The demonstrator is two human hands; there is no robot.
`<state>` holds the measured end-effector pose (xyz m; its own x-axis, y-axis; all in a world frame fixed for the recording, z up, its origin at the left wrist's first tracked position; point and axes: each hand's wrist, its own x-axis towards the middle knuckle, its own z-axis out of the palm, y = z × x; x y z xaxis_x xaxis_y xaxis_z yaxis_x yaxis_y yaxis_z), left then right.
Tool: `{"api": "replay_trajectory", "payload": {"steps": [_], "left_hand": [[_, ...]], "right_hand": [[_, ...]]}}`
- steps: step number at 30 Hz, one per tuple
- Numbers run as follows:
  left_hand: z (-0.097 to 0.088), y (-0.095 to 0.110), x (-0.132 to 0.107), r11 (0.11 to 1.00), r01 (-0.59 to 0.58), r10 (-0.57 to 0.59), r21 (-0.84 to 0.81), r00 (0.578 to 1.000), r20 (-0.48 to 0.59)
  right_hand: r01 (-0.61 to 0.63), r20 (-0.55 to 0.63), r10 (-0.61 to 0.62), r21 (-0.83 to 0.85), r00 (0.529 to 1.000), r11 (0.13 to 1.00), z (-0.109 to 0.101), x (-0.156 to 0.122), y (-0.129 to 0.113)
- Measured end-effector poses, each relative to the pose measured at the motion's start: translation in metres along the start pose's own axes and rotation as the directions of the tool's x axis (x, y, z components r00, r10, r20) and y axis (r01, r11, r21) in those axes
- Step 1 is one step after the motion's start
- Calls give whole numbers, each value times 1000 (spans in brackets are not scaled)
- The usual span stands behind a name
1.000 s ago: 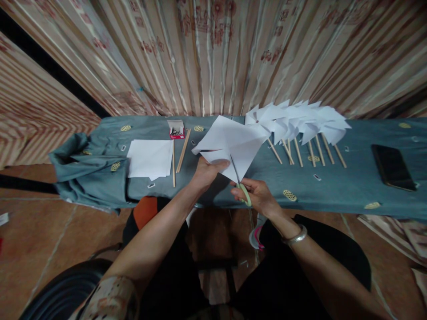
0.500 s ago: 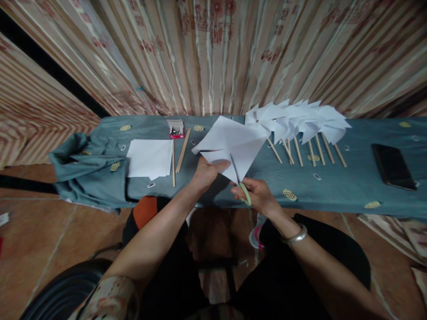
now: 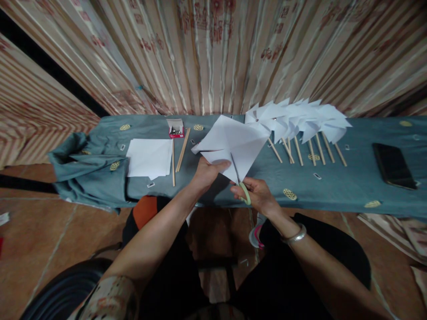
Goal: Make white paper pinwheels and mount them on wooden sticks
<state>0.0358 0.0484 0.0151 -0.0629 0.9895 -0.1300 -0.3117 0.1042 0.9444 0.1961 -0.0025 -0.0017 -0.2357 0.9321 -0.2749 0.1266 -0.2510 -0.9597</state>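
Observation:
A white sheet of paper [image 3: 233,138] is held over the front middle of the table, one corner pointing away from me. My left hand [image 3: 207,172] grips it near its lower left, thumb on top, fingers hidden underneath. One slit runs in from the left side. Scissors [image 3: 246,194] with pale green handles are in my right hand [image 3: 256,194], their blades in a second slit at the sheet's near corner. How far apart the blades are is hard to see.
On the blue-green cloth-covered table [image 3: 213,195], a paper stack [image 3: 149,158], wooden sticks [image 3: 183,150] and a small red box [image 3: 176,130] with shiny metal bits lie left. Several white paper pinwheels [image 3: 296,118] overlap at the back right. A black phone [image 3: 393,165] lies far right.

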Motion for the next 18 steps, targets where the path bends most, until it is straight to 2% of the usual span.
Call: {"api": "replay_trajectory", "payload": {"steps": [18], "left_hand": [[-2,0,0,1000,5,-5,2,1000,-6]], "right_hand": [[-5,-22,5,29,1000,1000,5,0,-3]]}}
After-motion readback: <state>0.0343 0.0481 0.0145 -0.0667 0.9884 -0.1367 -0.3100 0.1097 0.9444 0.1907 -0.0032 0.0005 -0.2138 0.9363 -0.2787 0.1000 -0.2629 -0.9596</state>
